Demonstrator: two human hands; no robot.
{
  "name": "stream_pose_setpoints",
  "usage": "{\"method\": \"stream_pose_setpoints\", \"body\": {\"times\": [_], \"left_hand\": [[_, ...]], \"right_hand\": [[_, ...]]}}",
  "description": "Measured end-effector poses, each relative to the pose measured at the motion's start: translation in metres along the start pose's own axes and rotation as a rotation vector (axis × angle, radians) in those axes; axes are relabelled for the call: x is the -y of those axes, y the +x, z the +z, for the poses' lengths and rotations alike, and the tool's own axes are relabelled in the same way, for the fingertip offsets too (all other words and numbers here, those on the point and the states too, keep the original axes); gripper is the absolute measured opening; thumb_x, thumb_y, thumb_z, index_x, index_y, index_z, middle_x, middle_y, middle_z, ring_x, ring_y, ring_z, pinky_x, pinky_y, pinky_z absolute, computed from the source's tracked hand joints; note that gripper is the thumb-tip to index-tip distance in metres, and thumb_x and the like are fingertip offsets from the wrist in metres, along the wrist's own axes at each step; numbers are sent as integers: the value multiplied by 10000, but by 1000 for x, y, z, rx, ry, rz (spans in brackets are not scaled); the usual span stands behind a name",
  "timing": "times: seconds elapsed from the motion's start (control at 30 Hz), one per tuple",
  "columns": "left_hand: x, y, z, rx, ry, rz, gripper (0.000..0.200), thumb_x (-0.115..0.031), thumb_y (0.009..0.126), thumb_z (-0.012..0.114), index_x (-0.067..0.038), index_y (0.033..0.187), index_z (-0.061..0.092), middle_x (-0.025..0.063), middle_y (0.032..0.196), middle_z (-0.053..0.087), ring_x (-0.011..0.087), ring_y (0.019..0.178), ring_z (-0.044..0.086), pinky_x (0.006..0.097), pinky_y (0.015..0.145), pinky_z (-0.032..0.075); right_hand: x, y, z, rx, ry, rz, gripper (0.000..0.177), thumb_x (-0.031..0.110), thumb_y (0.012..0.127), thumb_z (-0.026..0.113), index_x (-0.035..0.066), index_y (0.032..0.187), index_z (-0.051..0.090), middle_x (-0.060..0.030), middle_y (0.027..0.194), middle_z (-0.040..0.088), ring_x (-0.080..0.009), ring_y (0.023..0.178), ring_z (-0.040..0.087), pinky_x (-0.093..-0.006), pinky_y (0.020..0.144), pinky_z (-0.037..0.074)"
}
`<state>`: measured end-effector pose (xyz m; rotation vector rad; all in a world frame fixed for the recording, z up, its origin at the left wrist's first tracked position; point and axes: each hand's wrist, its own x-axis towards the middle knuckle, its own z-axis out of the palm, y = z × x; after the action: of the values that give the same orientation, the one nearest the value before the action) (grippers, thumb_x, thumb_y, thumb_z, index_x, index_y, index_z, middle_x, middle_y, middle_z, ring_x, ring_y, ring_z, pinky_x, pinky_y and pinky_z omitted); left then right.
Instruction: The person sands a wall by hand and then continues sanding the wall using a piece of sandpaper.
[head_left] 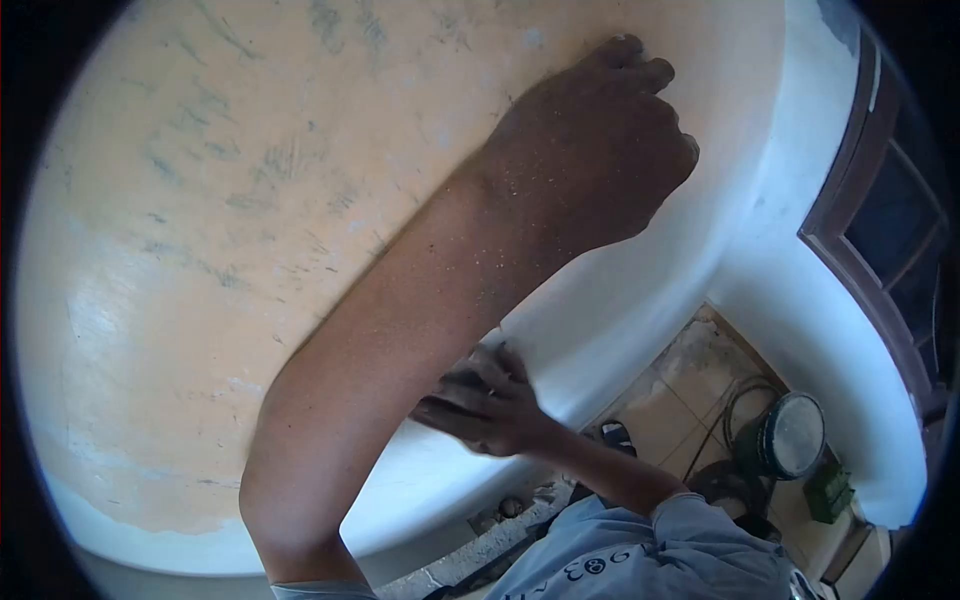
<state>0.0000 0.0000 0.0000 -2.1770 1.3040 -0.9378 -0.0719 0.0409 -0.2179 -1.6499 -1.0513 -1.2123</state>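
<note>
My left hand (610, 140) presses against the cream-painted wall (270, 170), high in the view. Its fingers are curled under, and the back of the hand hides whatever they may hold. Pale specks of dust dot the wrist and forearm. Below that forearm, my right hand (490, 405) rests at the wall's white lower part (600, 300). The fingers of this hand are dusty and spread apart, with nothing visible in them; the left forearm partly covers it. Dark scuffs and pale patches mark the cream surface.
A brown window frame (850, 190) borders the white wall at right. On the tiled floor (670, 405) stand a dark bucket (760, 445) with a pale top and a green crate (828, 490). A cable (735, 395) lies coiled near them. A sandalled foot (617, 437) shows below.
</note>
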Motion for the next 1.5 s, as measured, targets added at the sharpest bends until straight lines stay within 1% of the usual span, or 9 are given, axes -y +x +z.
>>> {"method": "stream_pose_setpoints", "body": {"times": [0.2, 0.43, 0.53, 0.67, 0.77, 1.0, 1.13, 1.23, 1.5], "left_hand": [[0, 3, -1, 52, -68, 21, 129, -102, 746, 561, -111, 676, 668, 42, 730, 650, 185, 932, 565, 343, 943, 373], [-5, 6, 14, -139, -53, -40, 145, -82, 746, 539, -99, 678, 666, 54, 722, 645, 189, 933, 572, 343, 945, 372], [-15, 8, -1, 37, -20, -131, 148, -84, 749, 535, -103, 685, 667, 51, 718, 641, 185, 942, 569, 340, 946, 372], [-8, 11, -25, 241, -108, -87, 155, -95, 759, 526, -103, 693, 666, 50, 722, 641, 182, 965, 559, 340, 951, 367], [-4, 3, -5, 83, -90, -6, 160, -107, 765, 524, -101, 692, 665, 48, 727, 642, 181, 960, 555, 338, 942, 370], [-6, 1, 1, -50, -28, 15, 172, -121, 776, 524, -103, 678, 664, 42, 728, 647, 177, 929, 563, 330, 902, 387], [-4, 1, -2, 10, -12, 21, 170, -129, 774, 531, -108, 678, 669, 39, 725, 647, 173, 934, 564, 330, 902, 390], [-4, 1, -5, 85, -47, 15, 165, -137, 771, 536, -115, 685, 674, 37, 715, 644, 171, 929, 564, 330, 903, 389], [-6, 2, 4, -45, -67, -7, 142, -140, 755, 548, -102, 681, 663, 43, 722, 641, 172, 931, 563, 334, 914, 384]], "right_hand": [[-75, -13, -45, -378, 173, 580, 351, 197, 916, 376, -1, 1164, 528, -165, 1265, 462, -315, 1252, 345, -494, 1058, 156], [0, -15, -30, 36, 1, 25, 336, 238, 829, 558, 187, 1161, 573, -111, 1286, 456, -296, 1257, 333, -525, 1046, 170], [-47, -15, -40, -1, -78, -33, 355, 259, 828, 565, 222, 1180, 554, -85, 1283, 465, -303, 1235, 351, -507, 1041, 193], [-94, 3, -72, -259, 41, 612, 410, 272, 927, 347, 8, 1196, 505, -172, 1271, 470, -382, 1300, 245, -544, 1044, 142], [-60, -4, -41, -376, 49, 491, 386, 266, 930, 347, 49, 1190, 531, -163, 1287, 453, -355, 1303, 255, -535, 1055, 116], [-34, -25, -33, 118, -41, 46, 293, 269, 841, 538, 265, 1130, 584, -46, 1248, 485, -286, 1226, 370, -528, 1045, 166], [-113, -26, -69, -239, -63, 531, 393, 233, 929, 393, -6, 1231, 471, -176, 1340, 395, -356, 1301, 258, -487, 1053, 196], [-117, -6, -77, -406, -10, 669, 417, 255, 959, 314, 7, 1270, 438, -197, 1379, 329, -352, 1329, 191, -476, 1068, 167], [-55, -23, -47, -66, -47, 47, 285, 233, 864, 473, 141, 1105, 594, -125, 1226, 508, -339, 1278, 309, -532, 1051, 144]]}}
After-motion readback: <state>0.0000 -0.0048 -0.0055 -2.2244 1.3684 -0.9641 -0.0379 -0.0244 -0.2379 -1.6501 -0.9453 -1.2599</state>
